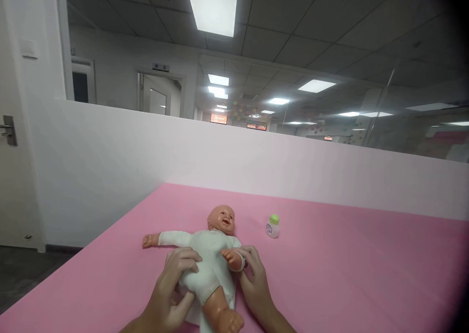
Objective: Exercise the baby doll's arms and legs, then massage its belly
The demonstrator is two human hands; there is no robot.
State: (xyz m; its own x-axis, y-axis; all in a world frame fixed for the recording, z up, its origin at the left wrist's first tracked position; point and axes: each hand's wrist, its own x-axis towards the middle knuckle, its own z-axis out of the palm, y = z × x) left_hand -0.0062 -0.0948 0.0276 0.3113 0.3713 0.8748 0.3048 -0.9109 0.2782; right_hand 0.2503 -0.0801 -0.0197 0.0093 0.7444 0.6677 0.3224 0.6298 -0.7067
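While doll lies supine | left hand, right hand flank it

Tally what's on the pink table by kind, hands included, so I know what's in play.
Baby doll: 1
Small bottle with green cap: 1
Hands on the doll: 2, left hand and right hand
Total: 4, all on the pink table
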